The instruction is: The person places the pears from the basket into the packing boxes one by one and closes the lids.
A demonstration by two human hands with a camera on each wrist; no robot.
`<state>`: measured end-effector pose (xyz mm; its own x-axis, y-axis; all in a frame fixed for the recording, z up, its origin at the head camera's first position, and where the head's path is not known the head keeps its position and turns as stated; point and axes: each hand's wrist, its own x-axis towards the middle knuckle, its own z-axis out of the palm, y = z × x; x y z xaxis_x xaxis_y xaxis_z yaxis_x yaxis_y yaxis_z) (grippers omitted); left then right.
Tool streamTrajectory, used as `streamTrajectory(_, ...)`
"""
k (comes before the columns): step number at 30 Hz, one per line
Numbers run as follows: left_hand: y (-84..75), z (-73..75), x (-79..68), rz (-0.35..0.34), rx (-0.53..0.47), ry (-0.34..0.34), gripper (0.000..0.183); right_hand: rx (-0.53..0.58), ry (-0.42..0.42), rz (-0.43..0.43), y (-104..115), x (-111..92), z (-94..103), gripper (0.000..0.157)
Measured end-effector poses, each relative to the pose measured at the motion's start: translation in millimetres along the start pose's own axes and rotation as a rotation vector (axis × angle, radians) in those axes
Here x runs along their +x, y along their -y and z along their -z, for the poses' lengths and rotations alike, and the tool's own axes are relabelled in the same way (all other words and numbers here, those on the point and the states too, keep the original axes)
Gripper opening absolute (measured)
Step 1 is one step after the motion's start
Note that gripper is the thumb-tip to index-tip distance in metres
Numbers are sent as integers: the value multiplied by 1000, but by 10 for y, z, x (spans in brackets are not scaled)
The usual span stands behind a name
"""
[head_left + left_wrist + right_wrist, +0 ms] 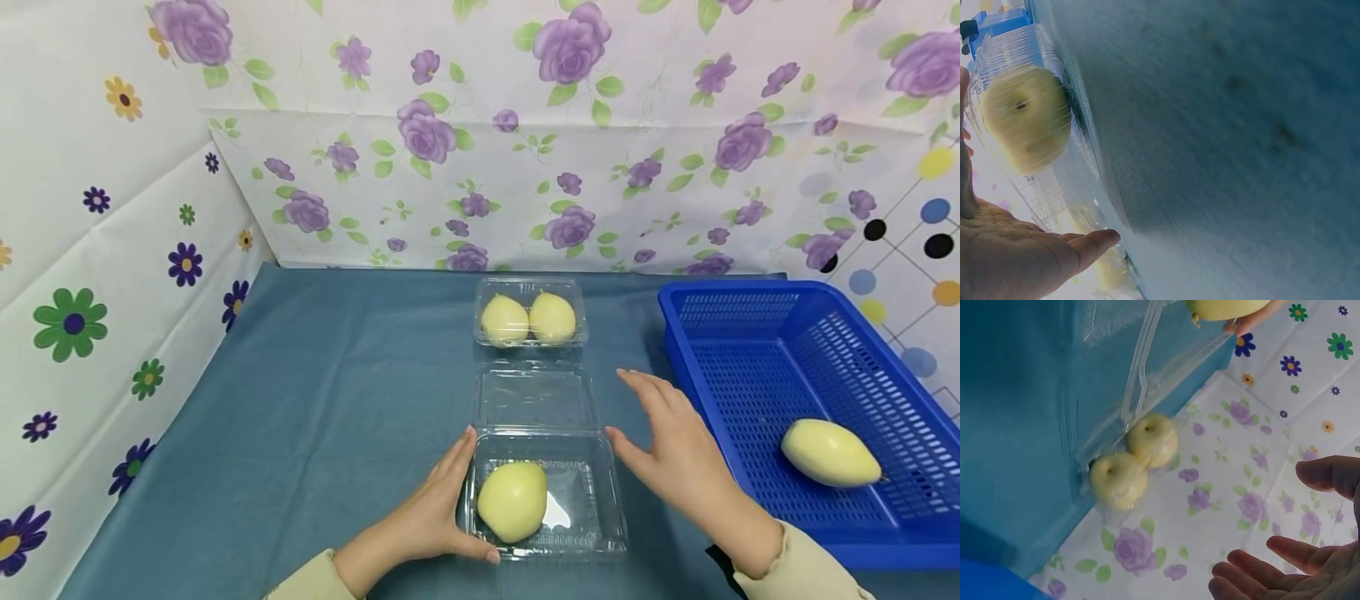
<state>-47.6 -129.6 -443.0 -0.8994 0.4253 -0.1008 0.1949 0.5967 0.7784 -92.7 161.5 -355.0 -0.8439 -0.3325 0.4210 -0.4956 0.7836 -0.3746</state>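
A clear plastic clamshell box [585,500] lies open on the table, its lid [536,396] folded back away from me. One pale yellow pear [513,502] sits in the left half of its tray. My left hand [427,508] rests along the tray's left side, fingers fairly straight and the thumb by the front edge. On the other side, my right hand [675,446] is spread beside the box with nothing in it, thumb near the tray's back right corner. The right wrist view shows that hand's fingers [1244,575] apart and loose.
Behind the lid stands a closed clear box [531,340] with two pears [552,317] inside. A blue plastic basket [738,392] at the right holds one pear [831,453]. Flowered sheets [480,208] rise behind the blue tablecloth [360,358] and along its left.
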Motion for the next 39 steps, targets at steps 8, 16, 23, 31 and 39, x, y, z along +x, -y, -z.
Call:
streamTrajectory(8,5,-4,4,-8,-4,-1,137,-5,-70,22,-85,23,160,61)
streamTrajectory(16,6,0,-1,-2,-18,-6,137,17,-147,19,-136,42,292,58)
streamTrajectory(23,-2,2,-4,-3,-20,1,136,19,-200,-5,-191,77,384,53)
streamTrajectory(31,6,-9,-16,1,-28,1,137,4,-238,-59,-289,79,476,52)
streamTrajectory(39,16,-13,-2,-6,-26,-2,137,-39,-216,-171,-455,68,566,51)
